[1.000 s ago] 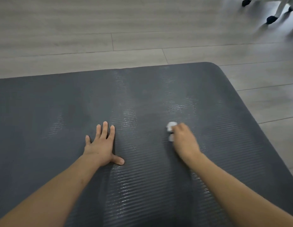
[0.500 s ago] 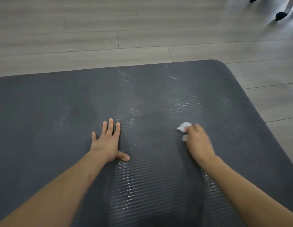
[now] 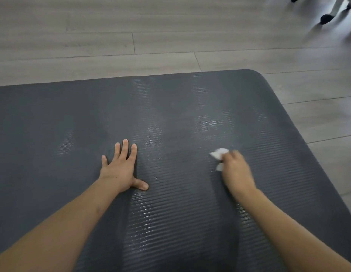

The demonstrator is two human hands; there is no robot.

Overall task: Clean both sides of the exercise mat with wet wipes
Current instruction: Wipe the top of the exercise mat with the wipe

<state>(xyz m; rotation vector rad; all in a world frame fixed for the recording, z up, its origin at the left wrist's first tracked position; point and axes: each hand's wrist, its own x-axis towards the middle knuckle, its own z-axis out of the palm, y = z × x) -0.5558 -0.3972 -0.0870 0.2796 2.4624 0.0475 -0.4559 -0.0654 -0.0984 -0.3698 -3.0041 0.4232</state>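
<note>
since the mat [image 3: 52,118] fills most of the view, start there: it lies flat on the floor [image 3: 170,36], ribbed side up, far right corner rounded off. shiny wet streaks run near to far through the middle and right, while the left part looks dull, so i'd guess that bit isn't wiped yet. left hand [image 3: 121,169] is planted flat on the mat near the centre, fingers straight and close together, thumb stuck out to the right, just bracing. it hasn't budged over the last second. right hand [image 3: 236,173] is blurred, fingers curled over a scrunched wipe [image 3: 218,154] that pokes out on its far-left side and touches the mat. compared with a second ago that hand has slid further right, toward the right edge, so the stroke is working outward across this side. my read: top face is partly done, and the flip to the other side hasn't happened yet.
</note>
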